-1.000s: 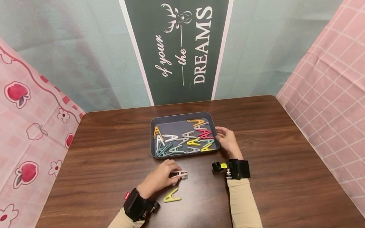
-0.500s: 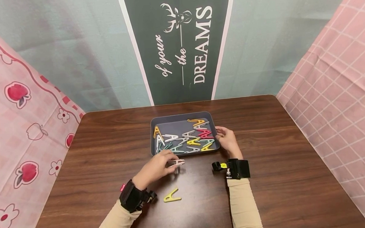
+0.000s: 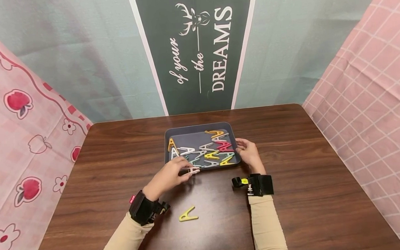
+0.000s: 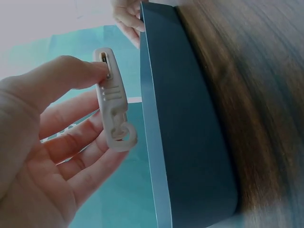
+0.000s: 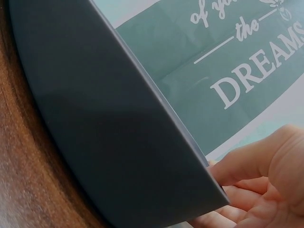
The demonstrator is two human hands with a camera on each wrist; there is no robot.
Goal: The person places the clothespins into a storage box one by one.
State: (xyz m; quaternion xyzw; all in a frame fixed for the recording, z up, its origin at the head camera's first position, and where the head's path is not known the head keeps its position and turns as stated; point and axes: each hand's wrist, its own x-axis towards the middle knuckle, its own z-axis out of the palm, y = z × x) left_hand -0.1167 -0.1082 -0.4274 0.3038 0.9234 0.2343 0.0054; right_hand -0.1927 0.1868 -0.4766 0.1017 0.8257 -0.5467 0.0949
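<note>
My left hand (image 3: 170,174) pinches a pale clothespin (image 4: 113,99) between thumb and fingertips, just above the near wall of the dark grey tray (image 3: 193,128). In the left wrist view the thumb presses one end, and a small hook shape shows at the other. My right hand (image 3: 250,152) rests at the tray's right side, its thumb (image 5: 247,164) at the rim by the corner and its fingers loosely bent outside the wall. Inside the tray lie several clothespins in white, grey, green, yellow, orange and red, including a red clothespin (image 3: 224,145). My left hand hides some near the front left.
A yellow clothespin (image 3: 188,214) lies on the brown wooden table (image 3: 308,194) in front of the tray, between my forearms. Behind the table hangs a green-grey cloth (image 3: 108,62) with lettering. Pink cloths (image 3: 360,79) stand at both sides.
My left hand has lifted the pale clothespin from the table and carried it forward to the tray's near rim. The right hand has stayed at the tray's side.
</note>
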